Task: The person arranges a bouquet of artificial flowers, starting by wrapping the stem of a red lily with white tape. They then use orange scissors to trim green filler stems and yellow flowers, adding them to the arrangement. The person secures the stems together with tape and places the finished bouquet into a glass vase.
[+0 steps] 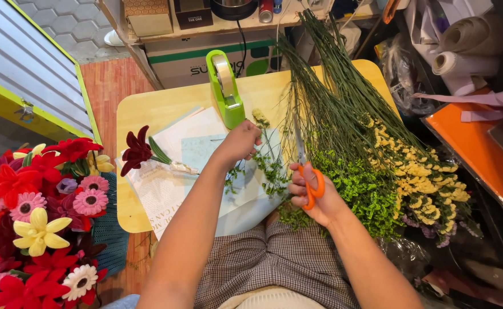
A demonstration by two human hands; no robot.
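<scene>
Orange-handled steel scissors [307,174] sit in the right hand [314,197], fingers curled through the loops, blades up among green stems. Left hand [241,142] pinches one yellow-tipped green sprig [261,123] over the wooden table [148,109]. One lime tape dispenser [225,88]; one dark red flower [136,150]; one green-striped cardboard box [205,60] behind.

Orange-handled scissors [307,171] are pointing blades-up, away from the person, just right of the green tape dispenser [225,87]. A thin green sprig [265,150] with small yellow buds is standing slightly tilted, right below that dispenser.
</scene>
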